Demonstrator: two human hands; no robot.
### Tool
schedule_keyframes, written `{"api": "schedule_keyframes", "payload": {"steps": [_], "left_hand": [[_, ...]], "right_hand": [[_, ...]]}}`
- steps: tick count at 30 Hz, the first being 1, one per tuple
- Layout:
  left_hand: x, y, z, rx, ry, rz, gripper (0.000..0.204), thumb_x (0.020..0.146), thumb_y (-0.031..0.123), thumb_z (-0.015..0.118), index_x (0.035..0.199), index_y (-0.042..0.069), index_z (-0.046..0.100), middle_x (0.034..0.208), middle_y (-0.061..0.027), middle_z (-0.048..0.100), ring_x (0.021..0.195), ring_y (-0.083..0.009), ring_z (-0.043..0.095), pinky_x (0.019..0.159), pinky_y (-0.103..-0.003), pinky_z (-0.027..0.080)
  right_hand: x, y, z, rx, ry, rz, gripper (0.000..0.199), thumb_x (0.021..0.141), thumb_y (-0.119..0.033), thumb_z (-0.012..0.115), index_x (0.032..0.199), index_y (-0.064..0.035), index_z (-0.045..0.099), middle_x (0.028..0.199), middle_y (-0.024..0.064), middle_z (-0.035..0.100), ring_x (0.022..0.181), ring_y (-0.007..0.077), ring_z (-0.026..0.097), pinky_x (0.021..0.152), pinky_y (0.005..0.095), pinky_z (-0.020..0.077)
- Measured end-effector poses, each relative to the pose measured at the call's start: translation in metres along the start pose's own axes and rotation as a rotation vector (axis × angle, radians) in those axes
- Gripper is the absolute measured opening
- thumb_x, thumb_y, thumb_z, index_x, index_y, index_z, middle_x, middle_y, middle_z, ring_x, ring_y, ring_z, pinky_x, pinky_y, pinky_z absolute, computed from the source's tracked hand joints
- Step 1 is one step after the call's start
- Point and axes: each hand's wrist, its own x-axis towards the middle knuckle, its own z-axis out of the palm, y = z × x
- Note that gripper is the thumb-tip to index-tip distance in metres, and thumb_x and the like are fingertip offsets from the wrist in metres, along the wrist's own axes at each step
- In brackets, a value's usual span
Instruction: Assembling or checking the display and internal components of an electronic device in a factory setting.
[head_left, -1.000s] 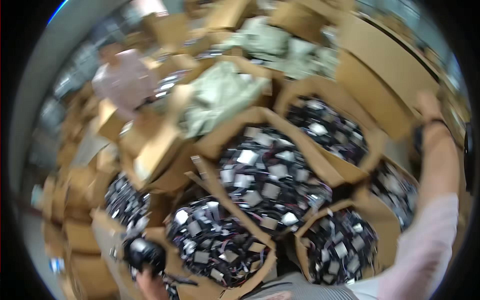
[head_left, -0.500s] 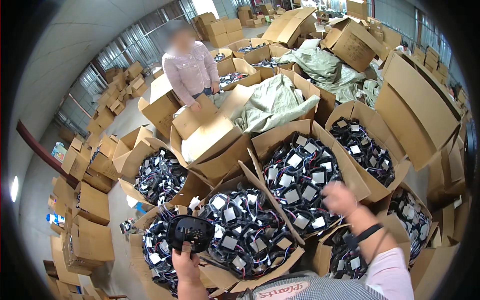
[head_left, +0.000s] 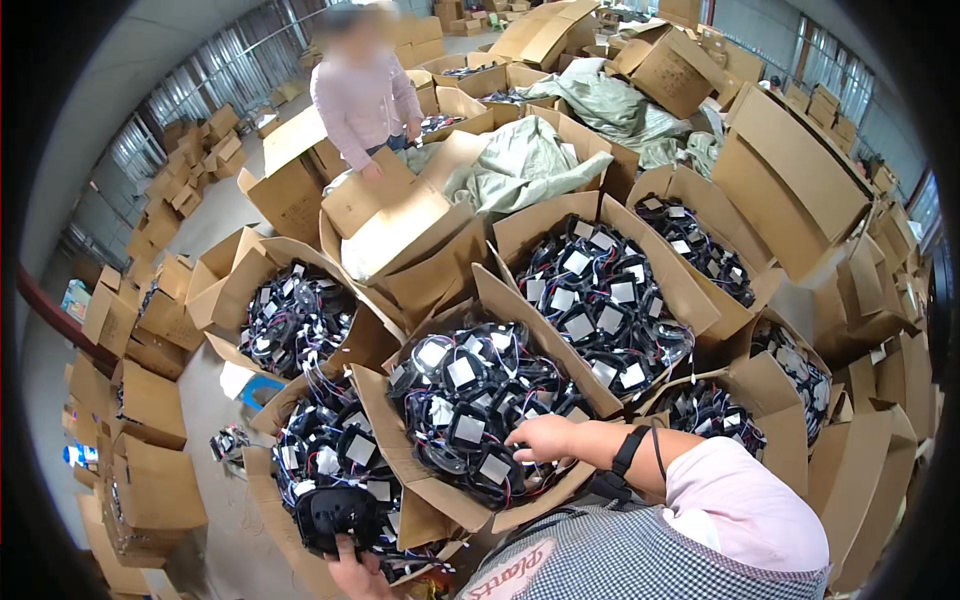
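Observation:
My left hand [head_left: 358,572] is closed round the lower edge of a black plastic housing [head_left: 335,518]. The housing sits over the near left cardboard box [head_left: 262,490], which is heaped with black parts and loose wires. My right hand [head_left: 545,438] reaches into the middle box [head_left: 430,480], its fingers partly stretched and a little apart, just above or touching the parts. Black parts [head_left: 468,428] with white square patches and coloured wires fill that box. No held item shows in my right hand.
Another open box [head_left: 605,290] of similar parts stands behind the middle one, and one more [head_left: 295,310] at the left. A person [head_left: 365,100] stands beyond an open carton. Green-grey sheeting [head_left: 530,165] covers boxes at the back. Stacked cartons [head_left: 150,400] line the left side.
My right hand has moved left and down, from the box behind to the middle box. My left hand has lowered with the black housing. The whole view has shifted.

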Motion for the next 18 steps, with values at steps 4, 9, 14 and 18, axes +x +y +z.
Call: {"api": "schedule_keyframes", "payload": {"steps": [4, 9, 14, 18], "left_hand": [[0.013, -0.012, -0.040, 0.023, 0.021, -0.076, 0.026, 0.099, 0.030, 0.059, 0.108, 0.006, 0.058, 0.070, -0.0023, 0.057, 0.038, -0.0065, 0.035, 0.033, -0.024, 0.022], [0.016, -0.011, -0.008, 0.027, 0.121, -0.024, 0.025, 0.099, 0.029, 0.060, 0.107, 0.005, 0.058, 0.076, -0.0030, 0.059, 0.039, -0.0073, 0.035, 0.033, -0.024, 0.023], [-0.014, 0.000, 0.032, 0.058, 0.181, -0.085, 0.025, 0.098, 0.026, 0.061, 0.111, 0.004, 0.058, 0.085, -0.0052, 0.061, 0.046, -0.0091, 0.042, 0.038, -0.024, 0.029], [-0.032, 0.003, 0.065, 0.189, 0.218, -0.225, 0.025, 0.096, 0.024, 0.060, 0.095, -0.001, 0.059, 0.063, -0.0044, 0.053, 0.045, -0.0135, 0.046, 0.039, -0.028, 0.031]], "right_hand": [[0.016, -0.008, -0.037, -0.075, 0.026, -0.080, 0.033, 0.086, -0.038, 0.062, 0.109, -0.0164, 0.072, 0.104, 0.0125, 0.071, 0.100, 0.0325, 0.066, 0.086, 0.0445, 0.0526], [0.094, 0.036, -0.145, -0.119, 0.583, -0.096, 0.023, 0.086, -0.032, 0.057, 0.090, -0.0140, 0.070, 0.093, 0.0123, 0.071, 0.090, 0.0356, 0.067, 0.083, 0.0462, 0.0538], [0.186, 0.024, -0.260, -0.067, 0.623, 0.122, 0.049, 0.091, -0.025, 0.056, 0.138, -0.0127, 0.051, 0.127, 0.0163, 0.063, 0.115, 0.0337, 0.060, 0.099, 0.0421, 0.0478], [0.235, 0.028, -0.291, -0.058, 0.546, 0.190, 0.060, 0.090, -0.027, 0.059, 0.146, -0.0142, 0.042, 0.130, 0.0174, 0.061, 0.117, 0.0340, 0.059, 0.099, 0.0423, 0.0471]]}}
